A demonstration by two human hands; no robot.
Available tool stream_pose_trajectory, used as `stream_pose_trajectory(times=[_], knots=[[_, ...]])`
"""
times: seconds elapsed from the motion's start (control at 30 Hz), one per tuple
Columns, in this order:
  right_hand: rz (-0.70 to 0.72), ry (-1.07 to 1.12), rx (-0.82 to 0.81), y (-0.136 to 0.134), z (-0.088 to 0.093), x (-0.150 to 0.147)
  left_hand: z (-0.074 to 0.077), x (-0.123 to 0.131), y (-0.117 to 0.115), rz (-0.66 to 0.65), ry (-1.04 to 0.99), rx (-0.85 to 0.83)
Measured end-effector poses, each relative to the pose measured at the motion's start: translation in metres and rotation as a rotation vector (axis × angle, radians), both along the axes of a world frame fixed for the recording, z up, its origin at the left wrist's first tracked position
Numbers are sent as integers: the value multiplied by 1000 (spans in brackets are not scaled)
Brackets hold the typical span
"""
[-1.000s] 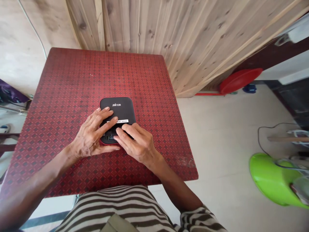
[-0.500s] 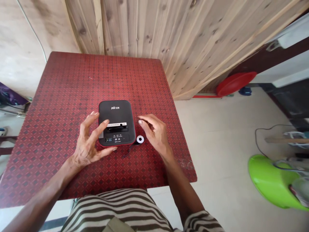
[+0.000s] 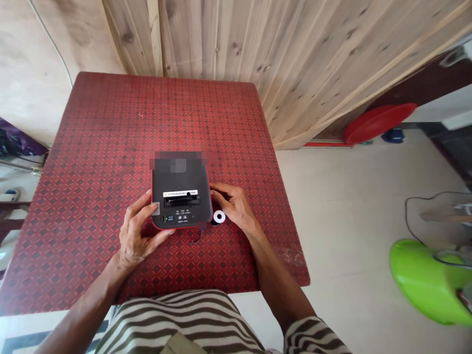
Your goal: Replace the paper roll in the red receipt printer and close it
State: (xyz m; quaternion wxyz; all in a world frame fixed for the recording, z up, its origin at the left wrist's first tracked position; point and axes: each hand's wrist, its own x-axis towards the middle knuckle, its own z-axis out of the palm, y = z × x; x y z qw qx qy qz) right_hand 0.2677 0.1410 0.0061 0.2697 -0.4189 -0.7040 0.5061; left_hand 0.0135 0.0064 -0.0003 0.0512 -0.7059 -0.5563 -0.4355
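Observation:
A black receipt printer (image 3: pixel 177 179) with red sides lies flat on the patterned red table, a paper slot and small display near its front. My left hand (image 3: pixel 136 233) grips its front left corner, fingers along the left side and thumb at the front edge. On the other side, my right hand (image 3: pixel 236 206) has bent fingers pressed against the printer's right side; their tips are partly hidden. A small white paper roll (image 3: pixel 219 217) with a dark core stands beside the printer's front right corner, just below my right hand. A thin dark cord (image 3: pixel 197 238) shows at the printer's front.
The red table (image 3: pixel 110 128) reaches back to a wooden plank wall (image 3: pixel 228 39). On the pale floor at right are a green plastic chair (image 3: pixel 416 275) and, farther back, a red round basin (image 3: pixel 379 123). A dark cable (image 3: pixel 407 211) trails near the chair.
My left hand has lowered its raised fingers from over the printer's top onto its left side. My right hand has moved in from the right and now touches the printer.

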Motion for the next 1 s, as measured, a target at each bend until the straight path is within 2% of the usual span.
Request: stream_pose_trajectory(times=[0.13,0.43,1.0], knots=[[-1,-13,-5,-2,-1,2,1,2,-2,-13,-18,-11],[27,24,-129,-6,6,5,3,1,-5,-25,-24,-20],[60,26,-137,-8,6,8,3,-3,-7,-64,-51,-10]])
